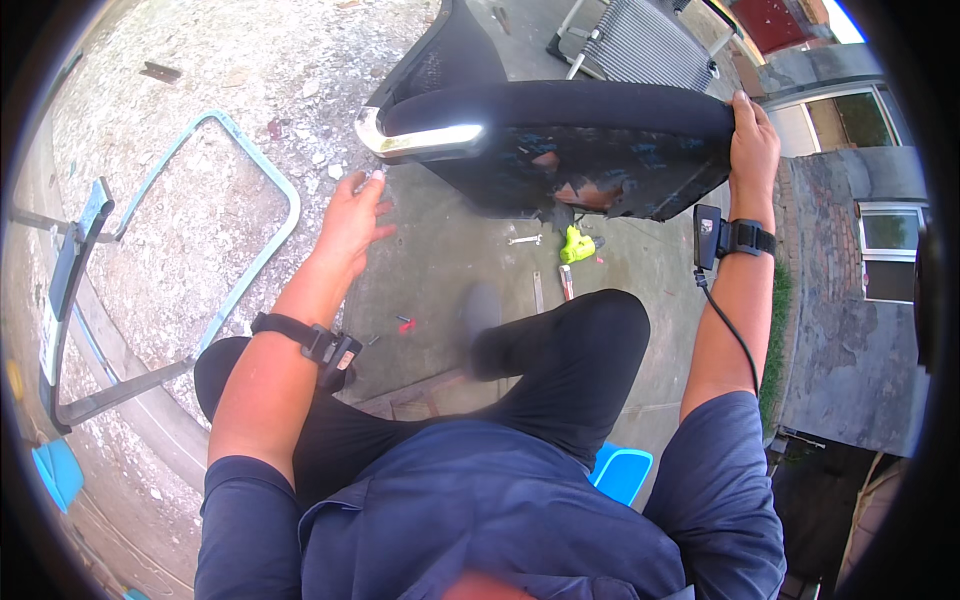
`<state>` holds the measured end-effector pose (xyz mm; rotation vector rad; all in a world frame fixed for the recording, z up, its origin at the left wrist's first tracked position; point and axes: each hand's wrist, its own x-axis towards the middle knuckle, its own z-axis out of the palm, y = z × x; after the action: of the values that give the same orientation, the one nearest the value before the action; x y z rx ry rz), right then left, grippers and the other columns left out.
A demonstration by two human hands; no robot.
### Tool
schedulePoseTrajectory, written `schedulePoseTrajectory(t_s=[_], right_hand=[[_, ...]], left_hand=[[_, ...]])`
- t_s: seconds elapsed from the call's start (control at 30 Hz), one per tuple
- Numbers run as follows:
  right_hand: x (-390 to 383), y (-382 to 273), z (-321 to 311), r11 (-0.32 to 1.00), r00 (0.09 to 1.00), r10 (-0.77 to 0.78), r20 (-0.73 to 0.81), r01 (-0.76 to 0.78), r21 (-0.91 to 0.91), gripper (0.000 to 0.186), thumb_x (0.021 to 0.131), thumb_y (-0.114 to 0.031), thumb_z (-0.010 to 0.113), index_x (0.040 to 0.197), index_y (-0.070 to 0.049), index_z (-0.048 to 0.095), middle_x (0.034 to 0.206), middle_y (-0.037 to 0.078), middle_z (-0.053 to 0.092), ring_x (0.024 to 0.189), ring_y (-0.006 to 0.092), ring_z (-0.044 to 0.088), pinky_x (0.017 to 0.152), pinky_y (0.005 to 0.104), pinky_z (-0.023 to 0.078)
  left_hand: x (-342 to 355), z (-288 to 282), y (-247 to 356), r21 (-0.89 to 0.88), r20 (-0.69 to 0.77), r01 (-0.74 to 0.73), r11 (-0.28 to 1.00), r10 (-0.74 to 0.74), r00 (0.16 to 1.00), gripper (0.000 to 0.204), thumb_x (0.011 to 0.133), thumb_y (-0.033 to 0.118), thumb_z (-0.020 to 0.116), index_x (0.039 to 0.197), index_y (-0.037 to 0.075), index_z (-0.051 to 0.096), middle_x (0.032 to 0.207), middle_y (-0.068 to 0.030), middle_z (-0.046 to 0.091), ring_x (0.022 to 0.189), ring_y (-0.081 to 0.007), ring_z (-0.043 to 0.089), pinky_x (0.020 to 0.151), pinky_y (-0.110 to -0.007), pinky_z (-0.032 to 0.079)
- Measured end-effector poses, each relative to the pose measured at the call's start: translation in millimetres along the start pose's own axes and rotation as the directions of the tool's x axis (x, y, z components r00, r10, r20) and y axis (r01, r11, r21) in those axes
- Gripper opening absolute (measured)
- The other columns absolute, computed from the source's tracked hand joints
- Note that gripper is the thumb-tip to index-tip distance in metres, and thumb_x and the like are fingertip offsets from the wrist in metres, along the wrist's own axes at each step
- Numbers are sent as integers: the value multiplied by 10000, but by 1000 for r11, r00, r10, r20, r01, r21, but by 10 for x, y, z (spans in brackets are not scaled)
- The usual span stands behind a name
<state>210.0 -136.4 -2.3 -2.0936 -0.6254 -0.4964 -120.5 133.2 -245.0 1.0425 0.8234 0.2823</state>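
Observation:
A black padded chair seat (590,106) is tipped up before me, its torn underside (505,170) facing me. My right hand (752,150) grips the seat's right edge, thumb on the near side. At the seat's left corner sits a curved chrome bracket (430,141), and the black mesh backrest (455,60) rises behind it. My left hand (352,222) is just below the bracket, apart from it, with fingers spread. Whether something tiny lies at its fingertips is too small to tell.
On the floor lie a wrench (524,240), a yellow-green power tool (576,245), a flat metal strip (538,292) and a small red item (406,325). A light-blue tubular frame (296,205) stands left. Another chair (650,45) is beyond; a blue stool (622,470) is beneath me.

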Motion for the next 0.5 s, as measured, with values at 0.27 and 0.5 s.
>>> schedulePoseTrajectory(t_s=[0.27, 0.5], right_hand=[[-19, 48, -23, 987, 995, 51, 82, -63, 146, 317, 969, -289, 648, 895, 15, 702, 815, 3, 612, 769, 90, 521, 714, 245, 415], [-52, 399, -306, 965, 987, 77, 143, -110, 240, 236, 993, -218, 620, 903, -7, 675, 833, 21, 637, 790, 94, 561, 746, 244, 442]], left_hand=[[277, -129, 48, 51, -161, -147, 988, 153, 975, 613, 1015, 377, 552, 1445, -33, 403, 1397, -206, 511, 1296, -301, 506, 1026, -438, 440], [402, -102, 267, 245, -236, -345, 906, 401, 885, 543, 1007, 317, 579, 1406, -36, 472, 1359, -243, 569, 1264, -286, 560, 1059, -363, 428]])
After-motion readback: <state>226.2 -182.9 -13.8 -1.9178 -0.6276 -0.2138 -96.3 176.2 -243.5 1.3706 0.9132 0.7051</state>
